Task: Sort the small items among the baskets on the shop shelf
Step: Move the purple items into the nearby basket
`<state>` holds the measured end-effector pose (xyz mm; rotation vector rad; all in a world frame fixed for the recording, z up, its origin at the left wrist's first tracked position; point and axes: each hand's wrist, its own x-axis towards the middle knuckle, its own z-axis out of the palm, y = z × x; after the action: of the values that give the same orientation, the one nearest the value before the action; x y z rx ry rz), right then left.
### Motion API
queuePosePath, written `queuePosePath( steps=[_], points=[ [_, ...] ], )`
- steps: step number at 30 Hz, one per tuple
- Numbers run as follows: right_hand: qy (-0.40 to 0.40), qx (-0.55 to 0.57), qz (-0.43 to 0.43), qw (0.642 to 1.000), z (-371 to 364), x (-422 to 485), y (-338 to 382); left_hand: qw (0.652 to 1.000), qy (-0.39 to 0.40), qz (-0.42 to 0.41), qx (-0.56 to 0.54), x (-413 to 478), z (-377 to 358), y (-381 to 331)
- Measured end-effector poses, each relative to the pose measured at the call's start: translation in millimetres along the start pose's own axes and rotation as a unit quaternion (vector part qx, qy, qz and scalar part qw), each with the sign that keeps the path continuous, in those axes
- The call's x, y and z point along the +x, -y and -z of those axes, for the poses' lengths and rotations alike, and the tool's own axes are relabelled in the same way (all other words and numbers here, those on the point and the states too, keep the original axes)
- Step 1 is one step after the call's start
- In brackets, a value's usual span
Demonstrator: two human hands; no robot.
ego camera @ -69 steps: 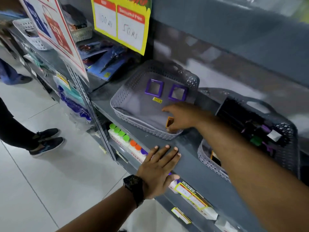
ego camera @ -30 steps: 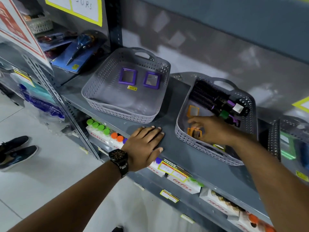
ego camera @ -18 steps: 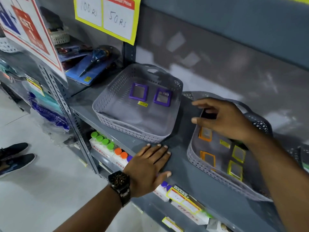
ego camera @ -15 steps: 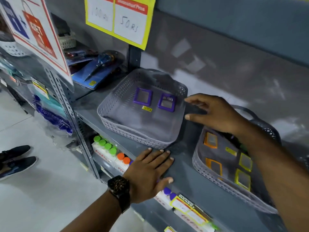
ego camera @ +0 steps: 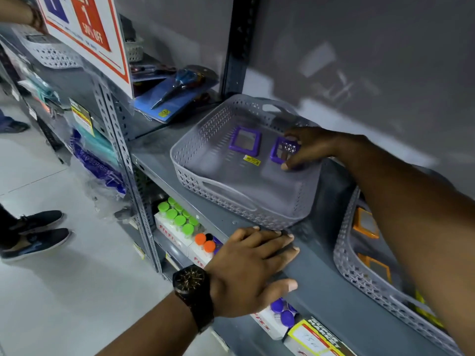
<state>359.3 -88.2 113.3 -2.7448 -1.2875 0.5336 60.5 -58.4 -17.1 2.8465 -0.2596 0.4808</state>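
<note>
A grey perforated basket (ego camera: pixel 200 173) stands on the grey shelf (ego camera: pixel 323 296) and holds two small purple-framed mirrors and a yellow sticker (ego camera: pixel 252 160). The left purple mirror (ego camera: pixel 245 141) lies flat. My right hand (ego camera: pixel 309 147) reaches into this basket and its thumb and fingers grip the right purple mirror (ego camera: pixel 281 153). My left hand (ego camera: pixel 253 268), with a dark watch on the wrist, rests flat on the shelf's front edge, holding nothing. A second grey basket (ego camera: pixel 359 273) at the right holds orange-framed mirrors (ego camera: pixel 366 223); my right arm hides much of it.
Blue carded scissors (ego camera: pixel 174 92) lie at the back left beside a red and white sale sign (ego camera: pixel 87 29). Below the shelf sit boxes of bottles with green, orange and purple caps (ego camera: pixel 180 219). Another person's dark shoes (ego camera: pixel 36 235) stand on the white floor at left.
My right hand has left the right basket and crossed into the left basket, where it now grips the right purple mirror. My left hand stays on the shelf edge.
</note>
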Motion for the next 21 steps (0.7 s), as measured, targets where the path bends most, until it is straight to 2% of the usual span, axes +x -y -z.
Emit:
queuePosePath(
  steps=[6,13,18,21],
  points=[
    [0.028,-0.031,0.023,0.999,-3.2,19.5,0.3,1.0,0.013,0.004,0.001,0.0,0.4,0.7],
    [0.06,-0.019,-0.005,0.998,-2.3,33.0,0.1,1.0,0.006,0.011,0.002,-0.1,-3.6,-1.2],
    [0.022,-0.028,-0.017,0.999,-3.1,25.0,10.7,1.0,0.002,0.006,0.002,-0.6,-4.0,-0.7],
    [-0.038,-0.027,-0.007,0.999,0.4,4.3,19.1,1.0,0.005,-0.008,0.012,0.2,-3.5,1.4]
  ],
)
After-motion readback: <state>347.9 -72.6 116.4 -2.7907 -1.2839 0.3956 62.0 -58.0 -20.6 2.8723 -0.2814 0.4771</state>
